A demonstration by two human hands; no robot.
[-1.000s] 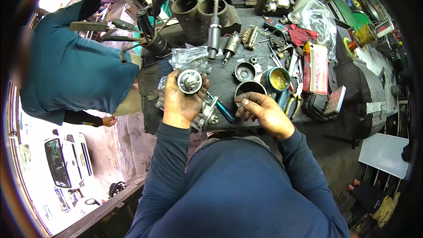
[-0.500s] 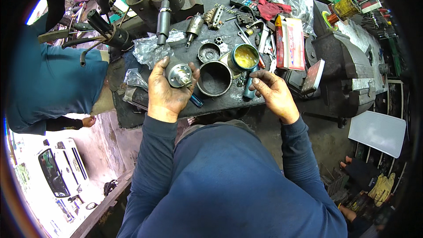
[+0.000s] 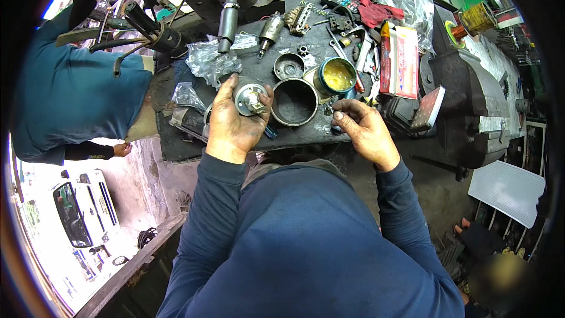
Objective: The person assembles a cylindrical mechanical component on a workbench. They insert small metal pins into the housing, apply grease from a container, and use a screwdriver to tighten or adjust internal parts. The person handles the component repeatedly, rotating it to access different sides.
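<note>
My left hand grips a round grey metal motor part with a short shaft, held just left of the open dark metal cylinder housing on the workbench. My right hand, just right of that housing, pinches something small I cannot make out. A tin of yellow grease sits just behind the housing.

hands: 2 | metal housings: 1 | grease tins: 1 | red cartons: 1

The round part in the grease-darkened left hand is dull grey metal. At its three o'clock, the open ring housing looks matt, sooty metal. The bench is dark and oily.
</note>
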